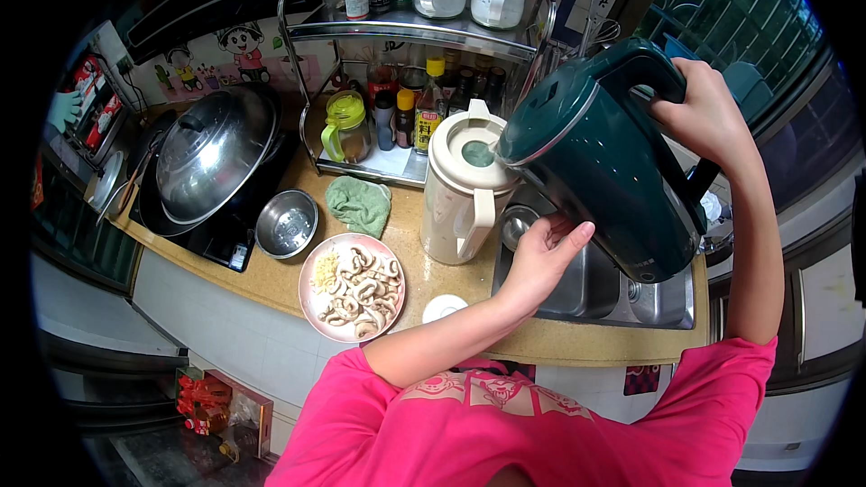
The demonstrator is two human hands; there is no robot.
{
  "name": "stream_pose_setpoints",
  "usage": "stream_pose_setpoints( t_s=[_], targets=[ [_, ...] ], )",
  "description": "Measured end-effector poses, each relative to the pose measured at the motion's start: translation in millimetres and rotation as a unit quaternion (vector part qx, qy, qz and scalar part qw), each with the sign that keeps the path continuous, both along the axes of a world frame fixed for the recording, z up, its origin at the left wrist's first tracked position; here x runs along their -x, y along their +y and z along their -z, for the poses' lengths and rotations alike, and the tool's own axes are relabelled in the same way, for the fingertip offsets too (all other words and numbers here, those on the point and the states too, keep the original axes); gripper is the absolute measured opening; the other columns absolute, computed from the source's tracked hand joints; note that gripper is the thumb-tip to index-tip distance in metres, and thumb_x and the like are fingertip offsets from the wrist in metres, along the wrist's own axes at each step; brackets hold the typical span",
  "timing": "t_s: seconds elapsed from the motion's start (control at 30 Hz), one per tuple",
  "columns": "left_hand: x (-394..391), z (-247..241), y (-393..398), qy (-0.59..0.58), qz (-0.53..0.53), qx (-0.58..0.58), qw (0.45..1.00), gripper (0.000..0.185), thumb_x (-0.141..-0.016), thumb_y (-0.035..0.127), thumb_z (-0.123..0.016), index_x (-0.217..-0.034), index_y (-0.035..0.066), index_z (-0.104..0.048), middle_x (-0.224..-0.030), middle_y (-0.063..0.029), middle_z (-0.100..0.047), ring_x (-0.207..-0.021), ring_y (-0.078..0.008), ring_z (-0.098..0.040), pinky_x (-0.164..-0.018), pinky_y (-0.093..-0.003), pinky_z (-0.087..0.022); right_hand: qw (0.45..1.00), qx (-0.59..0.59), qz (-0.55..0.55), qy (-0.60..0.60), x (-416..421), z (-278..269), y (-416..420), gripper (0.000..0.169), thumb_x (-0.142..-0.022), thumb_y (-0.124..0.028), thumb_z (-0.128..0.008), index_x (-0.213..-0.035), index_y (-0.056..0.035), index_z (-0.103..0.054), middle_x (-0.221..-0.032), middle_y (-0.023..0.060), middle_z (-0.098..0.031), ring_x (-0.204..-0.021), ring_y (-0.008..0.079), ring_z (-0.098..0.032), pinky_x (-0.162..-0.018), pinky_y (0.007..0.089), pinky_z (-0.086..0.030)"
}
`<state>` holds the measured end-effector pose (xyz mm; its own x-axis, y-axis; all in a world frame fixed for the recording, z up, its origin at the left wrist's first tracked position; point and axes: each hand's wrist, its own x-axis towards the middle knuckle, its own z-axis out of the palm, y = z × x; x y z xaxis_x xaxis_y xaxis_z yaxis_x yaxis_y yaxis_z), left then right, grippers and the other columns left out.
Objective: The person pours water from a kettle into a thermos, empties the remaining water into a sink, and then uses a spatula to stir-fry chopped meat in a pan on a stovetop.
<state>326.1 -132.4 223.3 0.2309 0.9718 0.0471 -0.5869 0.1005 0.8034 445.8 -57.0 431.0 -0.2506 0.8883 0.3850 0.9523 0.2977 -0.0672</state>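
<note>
My right hand (pixel 703 111) grips the handle of a dark green electric kettle (pixel 602 169), which is lifted and tilted to the left. Its spout is at the round opening in the top of a cream thermos jug (pixel 457 216) that stands upright on the counter. My left hand (pixel 548 253) is under the kettle's lower side, fingers curled and thumb apart; whether it bears any weight, I cannot tell. Near the jug's foot lies a round white lid (pixel 444 308). To the left, a pink-rimmed plate (pixel 308 314) holds sliced mushrooms (pixel 365 291) and minced garlic (pixel 326 273).
A steel sink (pixel 582 284) lies below the kettle. A green cloth (pixel 358 204) and a steel bowl (pixel 287 223) are left of the jug. Farther left, a domed lid (pixel 213 149) covers a wok on the hob. Behind stands a metal rack (pixel 419 30) with bottles and jars.
</note>
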Motion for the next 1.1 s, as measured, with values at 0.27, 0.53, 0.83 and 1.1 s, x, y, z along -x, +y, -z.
stream_pose_setpoints(
  t_s=[0.27,0.53,0.83,1.1],
  targets=[
    [-0.7,-0.4,-0.5,0.001,-0.006,-0.004,1.0,0.048,-0.087,0.03,-0.062,-0.116,-0.007,-0.05,-0.111,-0.0089,-0.056,-0.101,-0.0111,-0.05,-0.092,-0.0258,-0.037,1.0,0.0,-0.002,-0.004,3.7,-2.7,-2.3,0.032,-0.074,-0.026,-0.07,-0.085,0.0043,-0.066,-0.066,0.0143,-0.063,-0.056,0.0205,-0.061,-0.057,0.0295,-0.049],
    [1.5,-2.2,1.3,-0.013,0.011,-0.002,1.0,0.048,-0.086,0.025,-0.064,-0.116,-0.009,-0.046,-0.114,-0.0133,-0.055,-0.108,-0.0162,-0.052,-0.095,-0.0275,-0.039,1.0,0.007,0.006,-0.004,5.2,-4.3,-2.3,0.033,-0.074,-0.026,-0.07,-0.086,0.0046,-0.066,-0.067,0.0148,-0.064,-0.058,0.0211,-0.062,-0.058,0.0299,-0.049],
    [1.7,-2.3,1.2,-0.007,0.013,0.0,1.0,0.053,-0.086,0.027,-0.063,-0.119,-0.01,-0.044,-0.118,-0.0152,-0.053,-0.11,-0.0175,-0.05,-0.097,-0.0281,-0.038,1.0,0.009,0.006,-0.014,5.0,-5.0,-1.2,0.033,-0.074,-0.026,-0.07,-0.085,0.0044,-0.066,-0.067,0.0146,-0.064,-0.058,0.021,-0.062,-0.059,0.0299,-0.049],
    [-0.4,-4.0,-1.6,-0.013,-0.005,0.001,1.0,0.045,-0.088,0.028,-0.062,-0.114,-0.006,-0.05,-0.108,-0.008,-0.056,-0.1,-0.0109,-0.051,-0.092,-0.0257,-0.038,1.0,0.009,0.0,-0.002,4.3,-3.8,-0.1,0.032,-0.075,-0.025,-0.07,-0.088,0.0041,-0.066,-0.067,0.0145,-0.064,-0.057,0.02,-0.061,-0.058,0.0293,-0.049]
  ],
)
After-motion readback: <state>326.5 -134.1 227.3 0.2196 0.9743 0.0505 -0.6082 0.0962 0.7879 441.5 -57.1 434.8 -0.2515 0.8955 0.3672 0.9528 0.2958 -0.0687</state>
